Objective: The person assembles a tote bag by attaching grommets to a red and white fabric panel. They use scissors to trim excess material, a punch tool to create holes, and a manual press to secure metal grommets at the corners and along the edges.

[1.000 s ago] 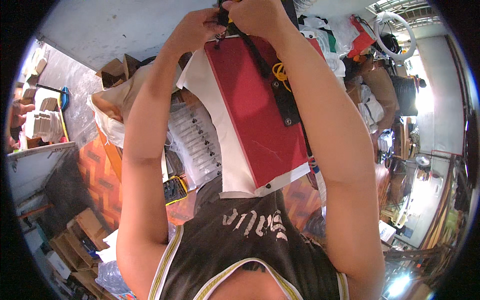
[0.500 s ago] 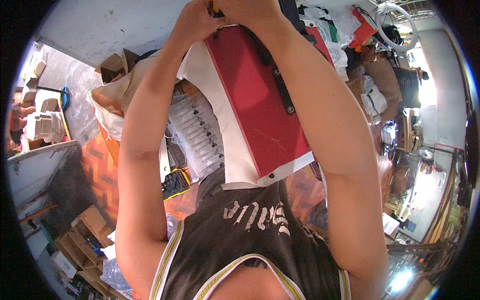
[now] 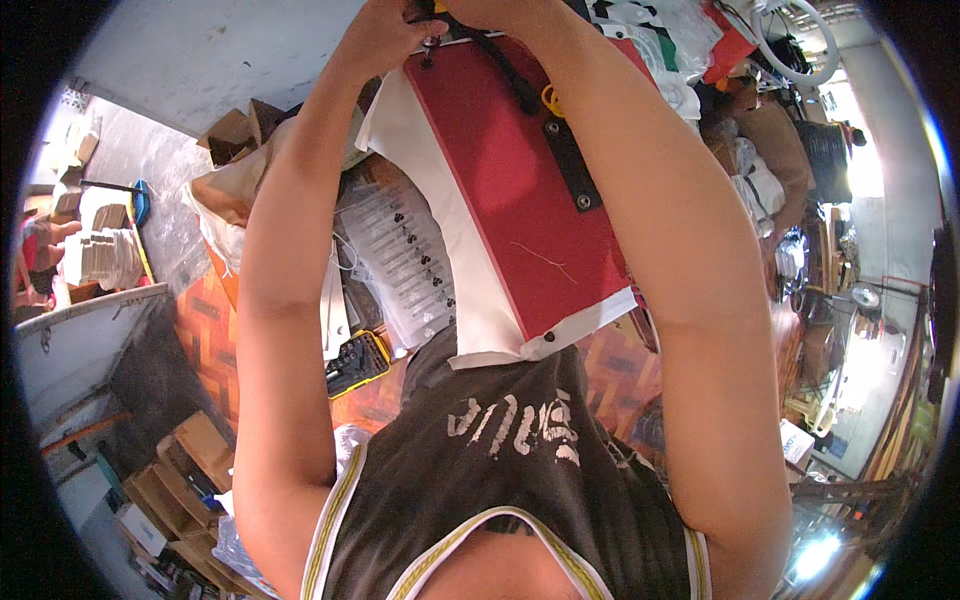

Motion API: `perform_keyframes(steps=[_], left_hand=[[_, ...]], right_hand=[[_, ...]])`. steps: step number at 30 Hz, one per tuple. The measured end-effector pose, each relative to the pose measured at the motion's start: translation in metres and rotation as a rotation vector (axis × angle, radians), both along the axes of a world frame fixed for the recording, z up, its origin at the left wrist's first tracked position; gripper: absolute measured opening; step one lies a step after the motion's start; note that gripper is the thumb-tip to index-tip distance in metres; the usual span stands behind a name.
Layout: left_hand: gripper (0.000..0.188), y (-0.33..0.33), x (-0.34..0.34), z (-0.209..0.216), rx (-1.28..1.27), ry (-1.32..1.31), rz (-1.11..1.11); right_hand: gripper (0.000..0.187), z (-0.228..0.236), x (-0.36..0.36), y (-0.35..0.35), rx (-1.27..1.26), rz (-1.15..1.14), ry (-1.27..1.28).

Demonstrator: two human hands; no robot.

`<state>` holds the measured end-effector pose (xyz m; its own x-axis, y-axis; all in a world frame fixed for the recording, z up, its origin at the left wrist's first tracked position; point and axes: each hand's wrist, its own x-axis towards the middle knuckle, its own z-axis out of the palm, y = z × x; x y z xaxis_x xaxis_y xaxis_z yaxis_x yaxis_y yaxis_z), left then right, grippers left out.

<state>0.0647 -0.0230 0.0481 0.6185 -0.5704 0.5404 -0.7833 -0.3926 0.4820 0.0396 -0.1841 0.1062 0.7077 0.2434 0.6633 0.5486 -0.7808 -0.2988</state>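
A red panel (image 3: 510,200) with white sheet material (image 3: 425,185) along its left and lower edges stretches from my lap toward the top of the view. Both hands are at its far end. My left hand (image 3: 392,32) is closed with bent fingers around a dark and yellow thing, cut off by the picture's top edge; a small metal fastener (image 3: 431,44) shows just below its fingertips. My right hand (image 3: 505,12) is closed beside it, its grip mostly out of view. Under my right forearm lie a black handle strap (image 3: 572,165) with metal bolts and a yellow loop (image 3: 552,100).
Left of the panel lie clear plastic packets (image 3: 395,255) and an opened black-and-yellow bit case (image 3: 358,365). Cardboard boxes (image 3: 240,135) and a fabric bag (image 3: 225,200) stand farther left. Plastic bags (image 3: 660,70) and a white ring (image 3: 800,70) are at the far right.
The panel's far end has come a little lower into view, uncovering the metal fastener by my left hand. The yellow loop beside my right forearm now shows. Both hands stay together.
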Motion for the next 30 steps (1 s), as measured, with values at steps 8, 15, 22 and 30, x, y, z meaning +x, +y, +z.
perform_keyframes(steps=[8, 15, 22, 30], left_hand=[[0.038, -0.001, 0.032, -0.044, -0.053, -0.122, 0.027], [0.035, -0.002, 0.000, -0.016, -0.058, 0.073, 0.153], [0.041, 0.000, -0.022, 0.007, -0.078, 0.134, 0.166], [0.052, -0.010, -0.024, -0.003, -0.142, 0.215, 0.127]], right_hand=[[0.040, -0.004, 0.002, 0.003, 0.053, 0.019, -0.098], [0.038, 0.015, -0.019, 0.018, -0.083, -0.325, 0.270], [0.040, -0.005, -0.002, 0.006, -0.274, -0.176, -0.053], [0.034, -0.018, 0.004, -0.005, -0.336, -0.018, -0.196]])
